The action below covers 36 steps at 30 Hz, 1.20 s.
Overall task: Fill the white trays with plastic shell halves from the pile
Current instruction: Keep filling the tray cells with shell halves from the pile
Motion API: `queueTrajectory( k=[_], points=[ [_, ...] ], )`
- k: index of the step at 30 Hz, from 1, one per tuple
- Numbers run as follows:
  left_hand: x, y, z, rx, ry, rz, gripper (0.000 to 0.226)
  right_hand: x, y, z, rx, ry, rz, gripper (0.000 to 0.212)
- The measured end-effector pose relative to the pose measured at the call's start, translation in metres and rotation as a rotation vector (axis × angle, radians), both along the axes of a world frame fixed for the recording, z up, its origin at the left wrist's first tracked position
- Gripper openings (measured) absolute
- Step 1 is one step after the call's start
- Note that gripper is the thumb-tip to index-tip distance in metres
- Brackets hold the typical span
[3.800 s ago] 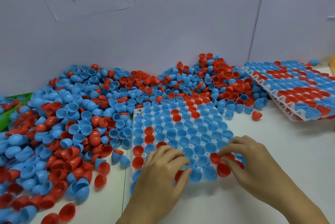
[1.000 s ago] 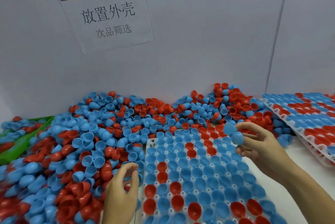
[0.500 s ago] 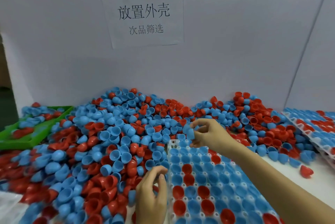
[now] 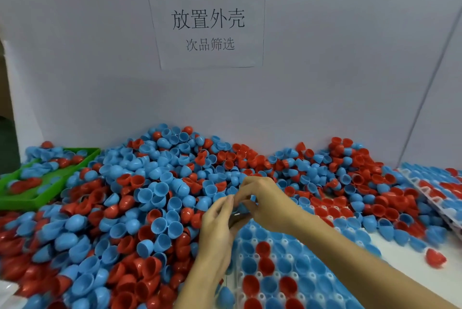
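Left hand (image 4: 220,223) and right hand (image 4: 265,201) meeting fingertip to fingertip, both pinching one blue shell half (image 4: 243,206). Pile (image 4: 155,198) left and beyond; white tray (image 4: 287,258) directly beneath right wrist.

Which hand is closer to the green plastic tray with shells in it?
Left. The left hand sits over the pile's edge, on the side toward the green plastic tray. The right hand is just beyond it, farther from the tray.
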State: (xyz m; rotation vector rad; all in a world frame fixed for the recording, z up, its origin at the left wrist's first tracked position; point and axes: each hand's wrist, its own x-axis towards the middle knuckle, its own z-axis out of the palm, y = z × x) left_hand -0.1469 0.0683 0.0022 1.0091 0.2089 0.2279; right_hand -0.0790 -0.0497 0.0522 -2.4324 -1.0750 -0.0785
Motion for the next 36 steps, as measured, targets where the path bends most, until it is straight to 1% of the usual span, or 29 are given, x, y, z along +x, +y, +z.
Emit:
queueTrajectory(
  k=[2, 5, 7, 8, 11, 13, 14, 16, 17, 18, 20, 23, 27, 30, 36],
  points=[
    [0.001, 0.000, -0.005, -0.077, -0.033, 0.036, 0.027, 0.001, 0.002, 0.000, 0.008, -0.011, -0.006, 0.033],
    [0.003, 0.001, -0.015, -0.041, -0.077, 0.090, 0.032, -0.001, 0.005, 0.002, 0.029, 0.018, -0.004, 0.033],
    [0.003, 0.000, -0.021, -0.024, -0.079, 0.134, 0.036, -0.007, 0.010, 0.000, 0.023, 0.071, -0.017, 0.026],
    [0.004, 0.000, -0.022, -0.046, -0.071, 0.147, 0.037, -0.009, 0.014, -0.002, 0.015, 0.074, -0.041, 0.024],
    [0.003, -0.001, -0.024, -0.144, -0.034, 0.155, 0.032, -0.006, 0.020, -0.010, 0.033, 0.037, -0.149, 0.016],
    [0.002, 0.000, -0.024, -0.145, -0.021, 0.150, 0.030, -0.002, 0.022, -0.014, 0.072, 0.080, -0.189, 0.008],
    [0.001, 0.000, -0.025, -0.127, -0.014, 0.146, 0.029, -0.001, 0.022, -0.015, 0.066, 0.103, -0.190, 0.013],
    [0.000, 0.000, -0.026, -0.088, -0.009, 0.128, 0.028, 0.003, 0.023, -0.017, 0.035, 0.127, -0.173, 0.034],
    [-0.001, 0.000, -0.027, -0.083, -0.005, 0.128, 0.027, 0.007, 0.022, -0.016, 0.031, 0.118, -0.177, 0.041],
    [-0.002, 0.002, -0.027, -0.087, 0.002, 0.138, 0.025, 0.012, 0.020, -0.016, 0.039, 0.102, -0.198, 0.044],
    [-0.003, 0.007, -0.028, -0.103, 0.009, 0.168, 0.023, 0.027, 0.014, -0.013, 0.046, 0.072, -0.265, 0.043],
    [-0.005, 0.017, -0.029, -0.117, -0.003, 0.216, 0.021, 0.044, 0.007, -0.011, -0.079, 0.070, -0.285, 0.044],
    [-0.006, 0.024, -0.027, -0.133, -0.021, 0.239, 0.022, 0.048, 0.014, -0.017, -0.289, 0.101, -0.193, 0.048],
    [-0.007, 0.025, -0.026, -0.135, -0.035, 0.235, 0.022, 0.051, 0.025, -0.021, -0.423, 0.029, -0.181, 0.051],
    [-0.007, 0.029, -0.026, -0.103, -0.043, 0.234, 0.023, 0.052, 0.037, -0.032, -0.530, -0.043, -0.187, 0.058]
  ],
)
